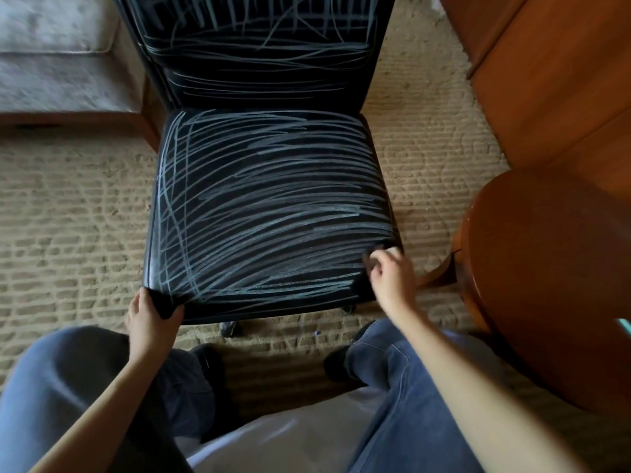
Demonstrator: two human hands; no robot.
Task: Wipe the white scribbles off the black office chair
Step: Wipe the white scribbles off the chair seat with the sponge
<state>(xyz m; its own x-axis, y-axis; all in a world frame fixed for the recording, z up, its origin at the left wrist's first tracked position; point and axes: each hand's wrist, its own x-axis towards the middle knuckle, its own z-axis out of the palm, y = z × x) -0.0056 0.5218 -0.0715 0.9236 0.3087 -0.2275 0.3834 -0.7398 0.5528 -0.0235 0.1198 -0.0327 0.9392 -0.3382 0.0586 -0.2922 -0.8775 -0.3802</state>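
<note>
Nearest me, my left hand (150, 315) grips the front-left corner of the black office chair (273, 213), fingers (138, 298) curled round the padded seat edge. My right hand (389, 273) sits at the front-right corner, curled; whether it pinches anything I cannot tell. White scribbles (273, 172) cover the seat and the backrest (259, 73) beyond. I judge the upholstery soft and slick and the chair likely to roll, so brace that corner.
</note>
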